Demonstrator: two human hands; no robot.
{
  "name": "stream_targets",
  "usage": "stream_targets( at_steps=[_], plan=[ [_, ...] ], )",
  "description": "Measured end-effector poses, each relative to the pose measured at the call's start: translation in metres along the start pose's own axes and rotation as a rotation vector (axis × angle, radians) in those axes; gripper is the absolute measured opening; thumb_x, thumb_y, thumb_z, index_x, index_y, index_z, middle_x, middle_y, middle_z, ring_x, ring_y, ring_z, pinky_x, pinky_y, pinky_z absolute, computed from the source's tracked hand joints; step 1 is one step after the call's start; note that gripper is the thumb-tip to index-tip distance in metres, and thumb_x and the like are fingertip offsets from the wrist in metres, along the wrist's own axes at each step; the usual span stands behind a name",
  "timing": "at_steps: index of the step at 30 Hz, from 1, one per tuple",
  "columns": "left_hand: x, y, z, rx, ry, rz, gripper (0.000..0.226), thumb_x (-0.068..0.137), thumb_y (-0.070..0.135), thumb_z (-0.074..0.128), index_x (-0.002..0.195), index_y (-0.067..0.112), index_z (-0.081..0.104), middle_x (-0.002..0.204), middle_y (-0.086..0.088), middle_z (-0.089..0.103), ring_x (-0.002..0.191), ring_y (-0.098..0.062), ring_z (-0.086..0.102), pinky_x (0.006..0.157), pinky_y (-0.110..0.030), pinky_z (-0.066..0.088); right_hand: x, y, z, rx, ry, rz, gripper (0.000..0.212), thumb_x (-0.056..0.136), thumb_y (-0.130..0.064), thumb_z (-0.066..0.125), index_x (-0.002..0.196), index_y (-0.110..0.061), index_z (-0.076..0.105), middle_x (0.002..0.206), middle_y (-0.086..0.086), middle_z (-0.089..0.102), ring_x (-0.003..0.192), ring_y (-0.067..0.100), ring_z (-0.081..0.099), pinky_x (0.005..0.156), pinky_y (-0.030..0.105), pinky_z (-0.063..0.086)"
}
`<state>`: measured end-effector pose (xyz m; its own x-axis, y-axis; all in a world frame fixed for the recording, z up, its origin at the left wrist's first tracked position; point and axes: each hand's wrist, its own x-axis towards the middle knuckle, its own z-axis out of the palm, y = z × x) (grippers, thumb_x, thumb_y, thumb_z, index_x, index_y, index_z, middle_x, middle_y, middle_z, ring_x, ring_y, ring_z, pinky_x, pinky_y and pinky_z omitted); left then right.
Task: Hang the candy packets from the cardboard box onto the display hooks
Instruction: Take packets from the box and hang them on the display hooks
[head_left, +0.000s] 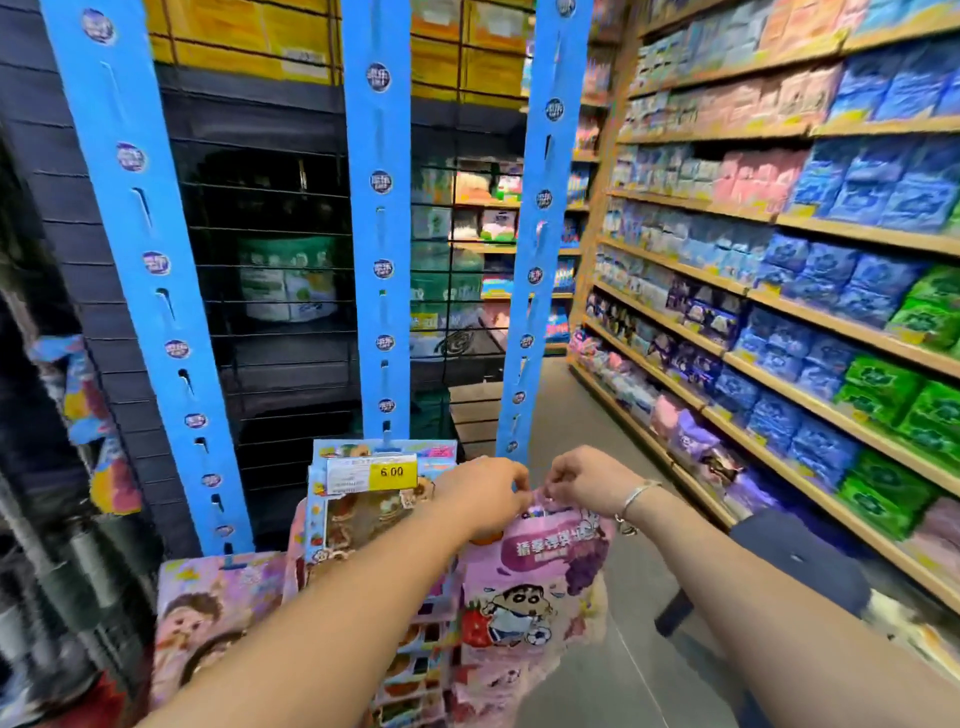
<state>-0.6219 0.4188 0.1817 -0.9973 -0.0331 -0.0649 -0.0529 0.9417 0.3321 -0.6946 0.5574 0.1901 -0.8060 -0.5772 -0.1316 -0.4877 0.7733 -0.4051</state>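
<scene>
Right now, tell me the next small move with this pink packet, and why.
Probably lift the pink packet slightly and guide its top edge onto a lower hook of the right blue strip. Both hands, left hand and right hand, pinch its top just below that strip's lower end, whose hooks look empty.

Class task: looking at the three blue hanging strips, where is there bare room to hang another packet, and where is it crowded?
Free: upper hooks on all three blue hanging strips. Crowded: the bottom, where both hands hold a pink candy packet beside the yellow price tag.

One head-worn view looks forward and down, close on the middle blue display strip (378, 249), with shelves (779, 291) receding to its right
</scene>
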Motion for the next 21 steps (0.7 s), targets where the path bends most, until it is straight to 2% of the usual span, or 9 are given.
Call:
stream_targets(
  at_steps=[2,4,7,10,12,14,17,21],
  plan=[
    [0.014,0.004,0.003,0.048,0.067,-0.049,0.025,0.095,0.040,0.045,0.104,0.024,0.062,0.110,-0.005,0.065,0.104,-0.026,0.059,0.082,-0.036,0.048,0.019,0.010,-0.003,0.017,0.015,0.031,0.027,0.084,-0.013,0.059,0.061,-0.026,0.054,0.063,-0.007,0.056,0.060,0.009,0.048,0.064,0.022,0.041],
    [0.022,0.004,0.005,0.146,0.145,-0.073,0.025,0.096,0.035,0.044,0.106,0.022,0.063,0.109,-0.006,0.066,0.105,-0.027,0.059,0.083,-0.034,0.043,0.027,0.009,-0.001,-0.004,0.057,0.064,0.029,0.084,-0.020,0.060,0.057,-0.027,0.051,0.061,-0.014,0.052,0.071,0.013,0.053,0.074,0.026,0.040],
    [0.040,-0.002,0.002,0.296,0.216,-0.153,0.027,0.096,0.030,0.042,0.109,0.022,0.064,0.106,-0.007,0.067,0.106,-0.028,0.055,0.088,-0.036,0.035,0.044,0.001,0.005,-0.055,0.173,0.079,0.019,0.086,-0.022,0.053,0.068,-0.026,0.055,0.075,-0.009,0.057,0.094,0.018,0.057,0.096,0.036,0.035],
    [0.052,-0.010,0.002,0.340,0.235,-0.196,0.026,0.096,0.027,0.042,0.108,0.021,0.065,0.105,-0.005,0.068,0.105,-0.026,0.056,0.091,-0.035,0.032,0.059,-0.005,0.014,-0.055,0.258,0.098,0.019,0.087,-0.022,0.049,0.073,-0.027,0.060,0.083,-0.003,0.063,0.104,0.021,0.057,0.108,0.043,0.025],
    [0.055,-0.012,0.002,0.359,0.226,-0.221,0.025,0.096,0.026,0.043,0.108,0.021,0.065,0.103,-0.004,0.068,0.104,-0.025,0.056,0.091,-0.035,0.031,0.068,-0.005,0.019,-0.046,0.275,0.101,0.020,0.090,-0.025,0.048,0.081,-0.027,0.066,0.092,-0.003,0.068,0.108,0.021,0.055,0.111,0.045,0.020],
    [0.056,-0.015,0.004,0.393,0.220,-0.233,0.025,0.097,0.026,0.043,0.106,0.021,0.066,0.098,-0.003,0.067,0.101,-0.024,0.056,0.091,-0.035,0.031,0.073,-0.003,0.026,-0.008,0.296,0.100,0.020,0.091,-0.025,0.048,0.081,-0.027,0.066,0.097,-0.004,0.070,0.108,0.020,0.056,0.112,0.045,0.019],
    [0.056,-0.019,0.007,0.414,0.238,-0.221,0.025,0.098,0.030,0.043,0.105,0.022,0.066,0.100,-0.003,0.068,0.103,-0.024,0.054,0.092,-0.036,0.030,0.080,0.001,0.032,0.069,0.301,0.099,0.021,0.091,-0.024,0.049,0.075,-0.029,0.061,0.095,-0.005,0.071,0.107,0.018,0.056,0.111,0.045,0.020],
    [0.055,-0.025,0.009,0.379,0.301,-0.168,0.034,0.100,0.038,0.036,0.108,0.020,0.063,0.105,-0.002,0.067,0.105,-0.024,0.053,0.089,-0.036,0.030,0.081,0.003,0.034,0.120,0.363,0.066,0.021,0.091,-0.025,0.050,0.085,-0.026,0.070,0.094,-0.007,0.071,0.105,0.017,0.056,0.109,0.043,0.023]
  ],
)
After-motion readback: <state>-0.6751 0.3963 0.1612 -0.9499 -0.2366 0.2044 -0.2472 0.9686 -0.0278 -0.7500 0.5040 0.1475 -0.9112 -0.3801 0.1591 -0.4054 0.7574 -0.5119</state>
